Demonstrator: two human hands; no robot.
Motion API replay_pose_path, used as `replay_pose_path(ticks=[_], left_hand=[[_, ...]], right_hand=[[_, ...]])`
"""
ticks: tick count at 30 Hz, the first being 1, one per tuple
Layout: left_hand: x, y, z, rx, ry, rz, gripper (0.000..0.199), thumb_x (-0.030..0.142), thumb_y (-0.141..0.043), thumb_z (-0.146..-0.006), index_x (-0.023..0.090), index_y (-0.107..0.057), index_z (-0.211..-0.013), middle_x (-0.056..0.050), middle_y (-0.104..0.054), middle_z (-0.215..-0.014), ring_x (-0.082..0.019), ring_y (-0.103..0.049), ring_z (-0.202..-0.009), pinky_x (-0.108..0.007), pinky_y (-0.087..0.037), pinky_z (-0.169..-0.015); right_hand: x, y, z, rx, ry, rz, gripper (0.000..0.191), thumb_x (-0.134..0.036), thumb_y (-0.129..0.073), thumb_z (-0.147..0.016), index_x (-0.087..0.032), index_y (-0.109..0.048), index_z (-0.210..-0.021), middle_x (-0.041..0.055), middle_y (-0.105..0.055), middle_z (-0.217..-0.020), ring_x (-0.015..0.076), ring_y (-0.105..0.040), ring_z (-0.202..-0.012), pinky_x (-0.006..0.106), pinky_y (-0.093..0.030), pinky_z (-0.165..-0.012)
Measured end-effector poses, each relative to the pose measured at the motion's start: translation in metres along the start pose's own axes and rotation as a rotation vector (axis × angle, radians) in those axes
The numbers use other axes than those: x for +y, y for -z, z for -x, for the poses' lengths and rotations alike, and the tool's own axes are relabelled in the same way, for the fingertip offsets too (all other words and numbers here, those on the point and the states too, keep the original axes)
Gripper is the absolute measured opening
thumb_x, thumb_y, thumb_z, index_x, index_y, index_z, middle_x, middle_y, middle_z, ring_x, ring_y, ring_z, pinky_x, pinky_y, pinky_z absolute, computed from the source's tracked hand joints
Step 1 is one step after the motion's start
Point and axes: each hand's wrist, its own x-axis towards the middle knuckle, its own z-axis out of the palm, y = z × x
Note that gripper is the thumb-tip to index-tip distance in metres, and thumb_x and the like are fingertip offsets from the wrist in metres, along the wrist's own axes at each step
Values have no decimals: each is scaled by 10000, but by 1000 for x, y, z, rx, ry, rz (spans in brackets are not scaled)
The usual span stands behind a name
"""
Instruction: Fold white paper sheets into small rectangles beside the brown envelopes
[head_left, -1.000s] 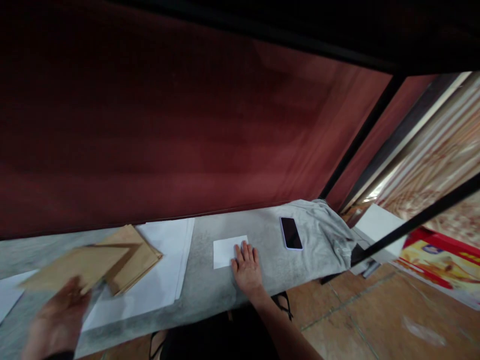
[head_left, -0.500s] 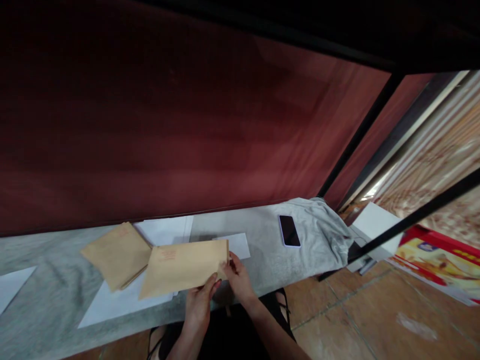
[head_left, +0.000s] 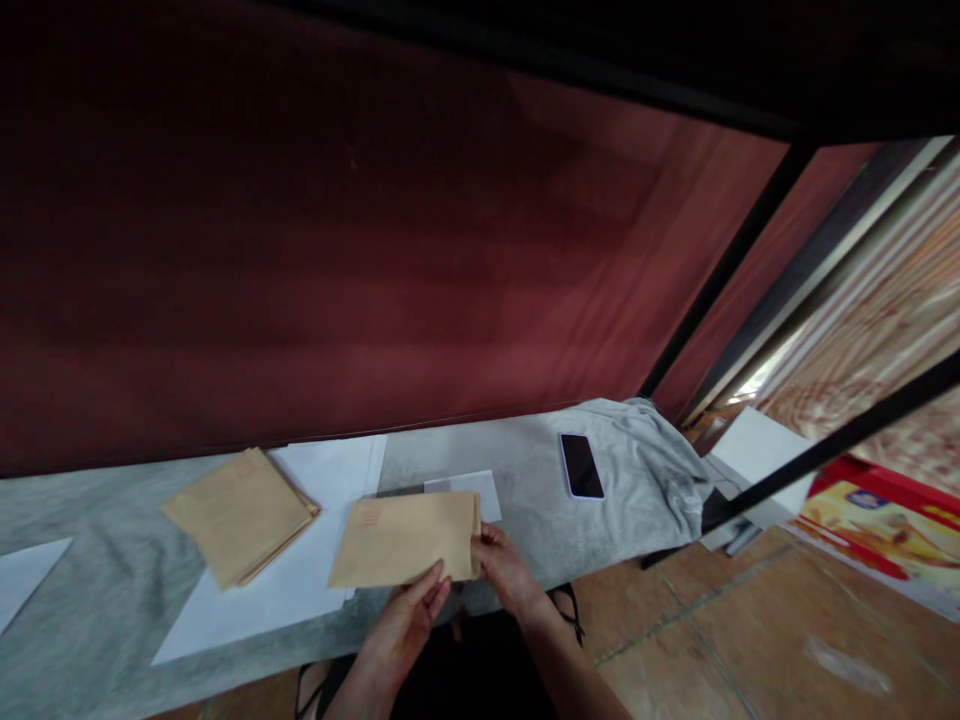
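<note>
A brown paper envelope (head_left: 412, 540) with small red print at its upper left is held over the front of the cloth-covered table. My left hand (head_left: 412, 620) pinches its lower edge, thumb on top. At the right end, my right hand (head_left: 506, 565) has its fingers closed on the envelope's edge. Partly behind the envelope lies a small white paper (head_left: 484, 490). To the left, a stack of brown envelopes (head_left: 244, 515) rests on large white paper sheets (head_left: 330, 470).
A phone (head_left: 581, 466) lies to the right on the grey cloth (head_left: 525, 450). Another white sheet (head_left: 30, 575) is at the far left. A dark red panel (head_left: 375, 300) rises behind the table. On the tiled floor at right are a white box (head_left: 761, 460) and a red-yellow carton (head_left: 885, 520).
Both hands have moved right with the envelope, away from the stack. Its left end no longer overlaps the stack's edge, and more of the white sheets shows.
</note>
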Motion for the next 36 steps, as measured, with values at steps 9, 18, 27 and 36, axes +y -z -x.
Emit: replay_pose_path(ticks=[9,18,27,36], left_hand=[[-4,8,-1,-270,-728,-964,305,433,-827,-700,237,-737,-916,-86,-762,-980,-292,-725,-970,-439,-583,-898],[43,-2,-34,-446,-1351,-2014,1115,459,-827,-643,301,-250,-1583,-164,-139,-1683,-420,-184,-1522,-679,-77,-1188],[39,15,-43,-504,-1282,-1966,1215,488,-812,-648,263,-107,-1612,-165,-284,-1643,-364,-279,-1496,-589,-142,-1217],[37,9,-42,-454,-1412,-1935,1050,375,-759,-686,255,-232,-1586,-159,-357,-1599,-365,-316,-1466,-580,-110,-1224]], right_hand=[[1,19,-1,91,165,239,176,-300,-628,-748,-239,-746,-864,-7,-725,-798,214,-651,-826,338,-526,-841],[-5,27,11,8,164,302,232,-335,-572,-800,-215,-729,-923,0,-704,-836,213,-655,-869,321,-530,-819],[-3,30,13,33,161,234,179,-345,-618,-803,-222,-702,-901,-14,-695,-803,182,-642,-781,274,-525,-722],[8,36,10,255,237,496,236,-243,-543,-824,-225,-605,-1051,27,-667,-875,214,-653,-820,344,-536,-764]])
